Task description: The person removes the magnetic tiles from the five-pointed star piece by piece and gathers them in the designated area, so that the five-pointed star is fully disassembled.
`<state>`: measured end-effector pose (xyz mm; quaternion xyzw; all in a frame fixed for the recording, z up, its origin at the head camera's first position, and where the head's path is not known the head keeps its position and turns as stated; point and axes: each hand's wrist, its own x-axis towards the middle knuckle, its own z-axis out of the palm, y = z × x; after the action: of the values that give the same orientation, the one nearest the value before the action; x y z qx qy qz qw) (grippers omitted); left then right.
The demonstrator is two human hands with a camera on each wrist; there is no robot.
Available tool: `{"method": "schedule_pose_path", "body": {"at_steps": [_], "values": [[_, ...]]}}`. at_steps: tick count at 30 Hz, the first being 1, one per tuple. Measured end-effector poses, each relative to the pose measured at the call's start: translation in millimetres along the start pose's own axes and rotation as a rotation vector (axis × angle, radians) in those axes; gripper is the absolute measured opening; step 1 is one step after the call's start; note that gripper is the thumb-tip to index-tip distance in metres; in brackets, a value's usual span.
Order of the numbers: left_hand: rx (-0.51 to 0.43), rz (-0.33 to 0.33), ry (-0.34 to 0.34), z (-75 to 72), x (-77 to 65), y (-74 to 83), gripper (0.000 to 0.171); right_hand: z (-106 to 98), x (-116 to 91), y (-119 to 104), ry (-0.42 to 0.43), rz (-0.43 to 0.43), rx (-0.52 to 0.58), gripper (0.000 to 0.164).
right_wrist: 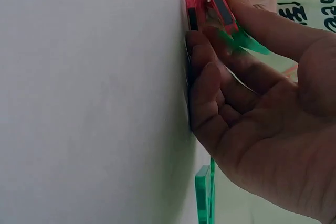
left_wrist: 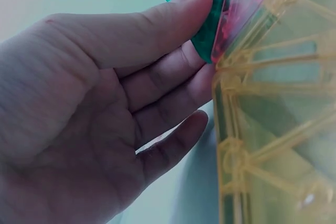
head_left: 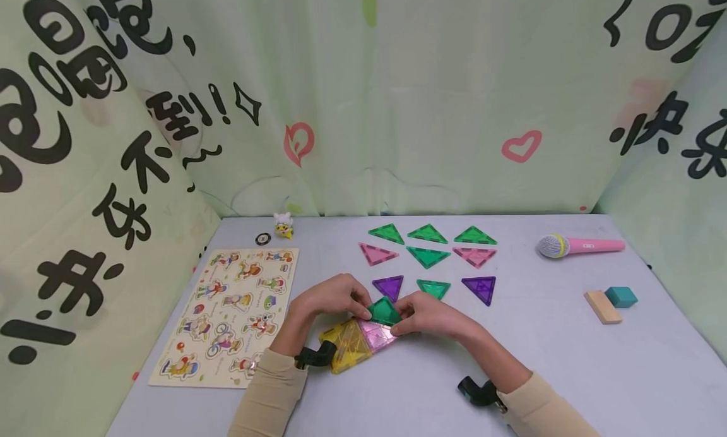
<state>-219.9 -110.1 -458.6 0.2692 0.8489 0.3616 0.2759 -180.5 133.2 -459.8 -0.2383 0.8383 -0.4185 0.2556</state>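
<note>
A translucent structure of magnetic tiles stands on the table, with a yellow part (head_left: 348, 347) at the left and pink tiles (head_left: 377, 335) at its right end. Against the pink part sits a green triangular tile (head_left: 384, 312). My left hand (head_left: 339, 298) pinches the green tile at its left corner, thumb on its face in the left wrist view. On the other side my right hand (head_left: 427, 314) grips the green tile and the edge of the pink one between thumb and fingers. In the right wrist view, the pink tiles (right_wrist: 223, 9) stand tilted apart.
Behind the hands lie loose triangles: several green ones (head_left: 428, 256), two pink ones (head_left: 476, 256) and two purple ones (head_left: 481, 288). A sticker-like picture board (head_left: 227, 311) is at the left, near a small figurine (head_left: 283, 225). A pink microphone (head_left: 593, 245) and two blocks (head_left: 603, 307) lie right.
</note>
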Motion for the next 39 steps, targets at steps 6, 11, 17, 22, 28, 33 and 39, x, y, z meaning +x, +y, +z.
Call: {"method": "schedule_pose_path", "body": {"at_steps": [6,11,17,22,28,33,39], "values": [[-0.022,0.013,0.017,-0.5,0.7,0.5,0.005,2.7,-1.5,2.5,-0.03,0.005,0.069,0.03],[-0.011,0.017,0.041,-0.7,1.3,-1.5,0.005,2.6,-2.8,6.3,-0.032,0.025,0.182,0.026],[-0.016,-0.003,0.098,-6.7,-2.7,-4.4,0.005,0.9,-6.9,6.8,-0.026,0.025,0.224,0.024],[-0.068,-0.054,0.214,-15.9,-9.5,-9.8,0.004,1.4,-9.9,6.0,-0.012,0.029,0.224,0.011],[-0.075,-0.119,0.373,-28.3,-16.2,-21.5,0.009,4.8,-8.9,3.6,-0.008,0.04,0.207,0.013],[0.008,-0.163,0.466,-43.0,-16.1,-33.7,0.018,6.7,-8.3,2.2,0.0,0.034,0.187,0.011],[0.087,-0.238,0.554,-64.3,-11.1,-44.6,0.026,9.1,-7.8,2.6,0.019,0.023,0.169,0.012]]}}
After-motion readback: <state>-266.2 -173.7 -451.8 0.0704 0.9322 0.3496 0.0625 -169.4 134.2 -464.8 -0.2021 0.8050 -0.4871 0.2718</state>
